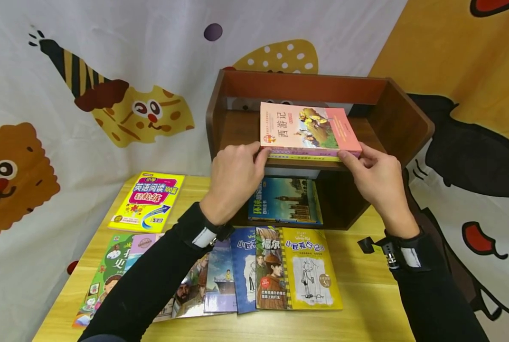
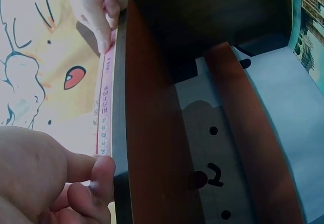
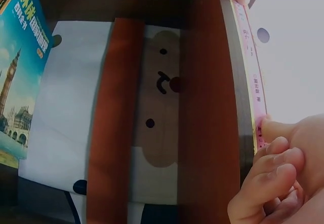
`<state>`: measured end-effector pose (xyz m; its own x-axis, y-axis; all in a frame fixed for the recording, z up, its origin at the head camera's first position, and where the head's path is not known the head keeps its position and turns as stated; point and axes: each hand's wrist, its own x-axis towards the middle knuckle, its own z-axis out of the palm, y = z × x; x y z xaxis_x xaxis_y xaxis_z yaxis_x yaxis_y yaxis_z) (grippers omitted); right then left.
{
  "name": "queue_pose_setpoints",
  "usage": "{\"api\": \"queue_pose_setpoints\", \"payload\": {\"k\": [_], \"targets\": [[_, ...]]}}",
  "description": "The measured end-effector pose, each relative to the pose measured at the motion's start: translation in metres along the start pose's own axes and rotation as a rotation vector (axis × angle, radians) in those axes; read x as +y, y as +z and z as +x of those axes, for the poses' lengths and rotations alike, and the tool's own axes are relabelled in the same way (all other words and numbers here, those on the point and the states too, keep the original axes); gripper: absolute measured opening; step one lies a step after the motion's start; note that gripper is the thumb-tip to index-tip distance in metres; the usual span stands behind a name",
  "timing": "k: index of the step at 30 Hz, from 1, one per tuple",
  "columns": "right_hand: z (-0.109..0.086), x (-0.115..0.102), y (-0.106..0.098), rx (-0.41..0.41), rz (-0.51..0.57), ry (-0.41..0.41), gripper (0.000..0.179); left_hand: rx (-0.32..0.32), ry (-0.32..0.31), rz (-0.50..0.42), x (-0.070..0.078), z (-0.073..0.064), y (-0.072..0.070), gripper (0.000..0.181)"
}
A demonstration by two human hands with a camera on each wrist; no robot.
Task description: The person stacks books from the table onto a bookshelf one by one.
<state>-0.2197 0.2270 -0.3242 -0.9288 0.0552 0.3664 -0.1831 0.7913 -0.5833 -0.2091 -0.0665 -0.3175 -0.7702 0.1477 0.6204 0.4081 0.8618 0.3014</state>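
On the upper board of a brown wooden bookshelf (image 1: 306,89) lies a small stack of books, spines toward me. Its top book (image 1: 297,124) has a pink cover with an illustration; purple and yellow spines show beneath. My left hand (image 1: 236,176) grips the stack's near left corner, thumb against the spines. At the near right corner my right hand (image 1: 376,178) holds the stack between thumb and curled fingers. In the left wrist view, a pink spine (image 2: 105,100) runs along the shelf edge between both hands. The stack's far side rests out of sight.
Below, the shelf's lower compartment holds blue books with a clock tower cover (image 1: 285,200). A yellow workbook (image 1: 147,200) lies left on the wooden table (image 1: 365,294). Several overlapping books, ending with a yellow comic diary (image 1: 312,268), line the front. A cartoon-printed cloth (image 1: 152,42) hangs behind.
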Motion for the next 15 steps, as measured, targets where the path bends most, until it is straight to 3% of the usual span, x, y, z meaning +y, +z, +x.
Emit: {"api": "queue_pose_setpoints", "payload": {"k": [10, 12, 15], "targets": [[-0.021, 0.003, -0.002, -0.030, 0.126, 0.113, 0.055, 0.019, -0.019, -0.078, 0.000, -0.009, -0.002, 0.031], [-0.030, 0.004, 0.000, -0.002, 0.195, 0.148, 0.050, 0.044, -0.028, -0.105, 0.000, -0.014, -0.003, 0.030], [-0.043, 0.004, 0.005, 0.117, 0.329, 0.161, 0.043, 0.089, -0.039, -0.142, 0.000, -0.022, -0.003, 0.027]]}}
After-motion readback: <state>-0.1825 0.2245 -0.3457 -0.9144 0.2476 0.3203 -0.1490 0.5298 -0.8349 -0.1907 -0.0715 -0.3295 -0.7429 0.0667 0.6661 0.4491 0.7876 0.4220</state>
